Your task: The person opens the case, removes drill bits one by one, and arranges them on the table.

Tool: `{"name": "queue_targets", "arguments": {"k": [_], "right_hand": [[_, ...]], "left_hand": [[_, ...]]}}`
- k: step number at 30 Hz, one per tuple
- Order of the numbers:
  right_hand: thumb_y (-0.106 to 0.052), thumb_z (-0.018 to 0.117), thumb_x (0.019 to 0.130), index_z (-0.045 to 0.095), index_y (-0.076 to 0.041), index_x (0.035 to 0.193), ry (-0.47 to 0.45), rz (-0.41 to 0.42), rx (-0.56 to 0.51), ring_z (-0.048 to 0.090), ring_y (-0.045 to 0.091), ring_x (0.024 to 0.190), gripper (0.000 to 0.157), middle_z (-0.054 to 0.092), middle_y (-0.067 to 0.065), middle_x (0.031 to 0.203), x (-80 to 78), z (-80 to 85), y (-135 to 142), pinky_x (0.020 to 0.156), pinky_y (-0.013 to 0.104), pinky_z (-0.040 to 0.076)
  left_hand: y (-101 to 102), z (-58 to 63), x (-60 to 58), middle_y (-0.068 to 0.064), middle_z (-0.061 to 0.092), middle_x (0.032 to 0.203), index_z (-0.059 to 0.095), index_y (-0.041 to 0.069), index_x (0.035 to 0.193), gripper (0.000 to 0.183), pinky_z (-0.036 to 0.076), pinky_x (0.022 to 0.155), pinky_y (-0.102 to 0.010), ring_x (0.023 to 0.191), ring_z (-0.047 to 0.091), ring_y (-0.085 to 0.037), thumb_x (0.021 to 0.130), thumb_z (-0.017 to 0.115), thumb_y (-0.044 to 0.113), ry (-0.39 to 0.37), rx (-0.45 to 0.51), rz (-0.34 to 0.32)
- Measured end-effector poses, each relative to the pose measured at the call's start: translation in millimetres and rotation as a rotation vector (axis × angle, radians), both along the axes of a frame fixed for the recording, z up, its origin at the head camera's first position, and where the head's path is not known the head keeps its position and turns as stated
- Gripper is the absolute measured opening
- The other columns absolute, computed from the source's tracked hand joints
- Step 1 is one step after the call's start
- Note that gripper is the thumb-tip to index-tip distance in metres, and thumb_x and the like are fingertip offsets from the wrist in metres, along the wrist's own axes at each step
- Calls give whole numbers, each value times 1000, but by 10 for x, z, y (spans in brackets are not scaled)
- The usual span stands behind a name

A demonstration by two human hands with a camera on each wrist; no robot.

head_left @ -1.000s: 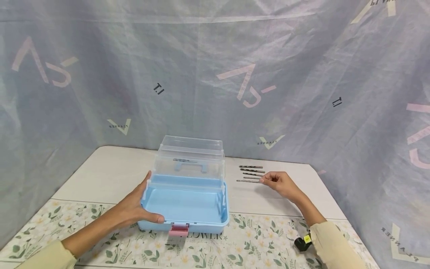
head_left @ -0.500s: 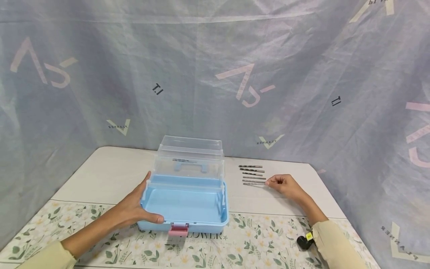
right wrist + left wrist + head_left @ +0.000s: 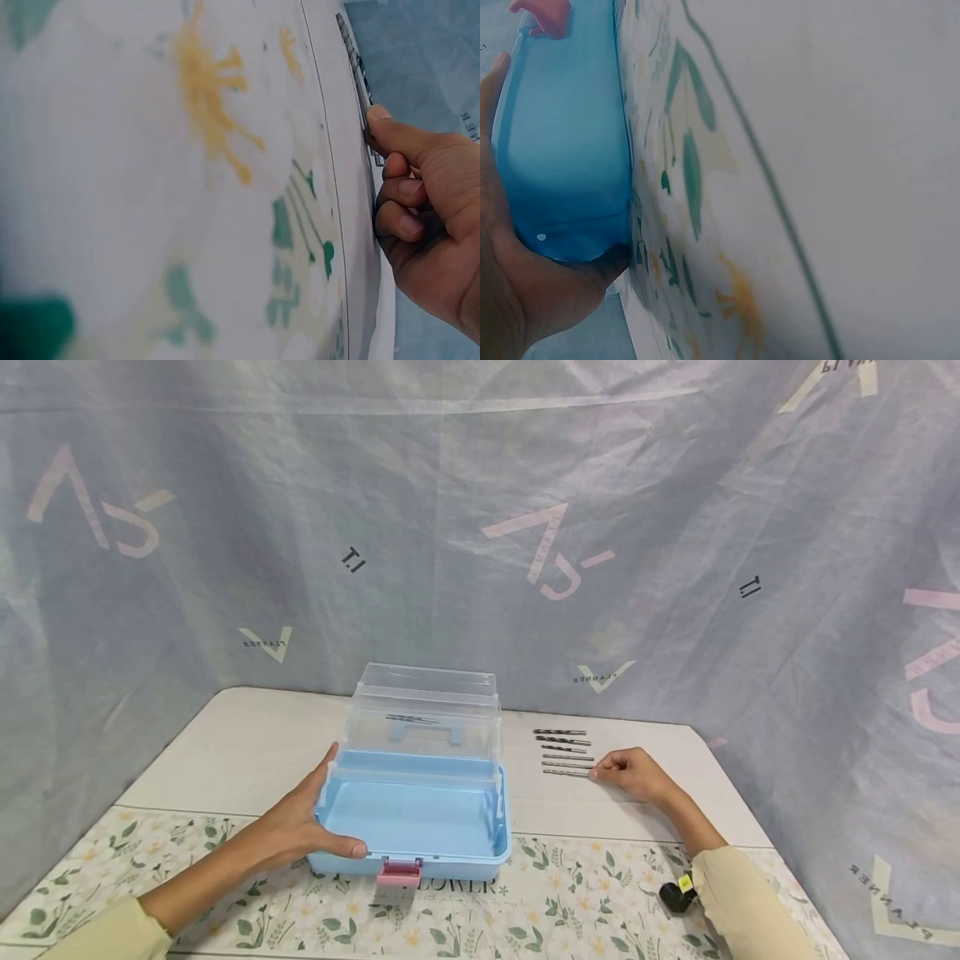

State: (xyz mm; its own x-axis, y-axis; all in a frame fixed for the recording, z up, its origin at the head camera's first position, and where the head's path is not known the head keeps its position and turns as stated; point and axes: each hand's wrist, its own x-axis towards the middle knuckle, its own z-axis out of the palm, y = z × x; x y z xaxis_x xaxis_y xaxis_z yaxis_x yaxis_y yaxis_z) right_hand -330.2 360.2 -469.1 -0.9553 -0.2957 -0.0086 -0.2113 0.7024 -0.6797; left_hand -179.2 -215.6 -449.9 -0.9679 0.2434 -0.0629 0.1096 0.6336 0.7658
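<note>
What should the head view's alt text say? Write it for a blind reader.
A person's left hand holds the side of an open blue box with a clear lid, while the right hand touches the nearest of five drill bits lined up on a table.

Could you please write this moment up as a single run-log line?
left hand: grips open light-blue plastic storage box | right hand: pinches nearest metal drill bit on white table

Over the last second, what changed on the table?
The right hand came down from above the drill bits to the table, fingers now at the end of the nearest bit, which shifted slightly nearer. The left hand stays gripping the blue box; the other bits are unmoved.
</note>
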Motion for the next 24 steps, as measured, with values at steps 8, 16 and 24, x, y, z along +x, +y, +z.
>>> {"name": "queue_targets", "arguments": {"k": [8,16,24], "right_hand": [[-28,83,105,87,-9,104,-7,-43,-5,46,11,70,20,75,3,86,-6,-1,-10,67,28,39],[-29,86,103,87,-8,103,-7,-66,-10,48,12,69,21,74,3,81,-9,5,-16,67,29,40],[-31,86,103,87,-9,105,-5,-69,-14,48,12,70,23,75,4,83,-5,7,-16,68,29,40]], "left_hand": [[8,8,-1,-38,-1,185,-20,28,180,169,38,116,-91,165,14,-72,72,108,50,-13,0,3],[8,9,-5,-38,-2,185,-21,30,180,170,37,116,-91,165,13,-72,72,108,51,-28,-2,5],[12,9,-2,-38,-2,185,-21,31,180,170,37,117,-91,164,14,-72,71,108,50,-14,-2,6]]}}
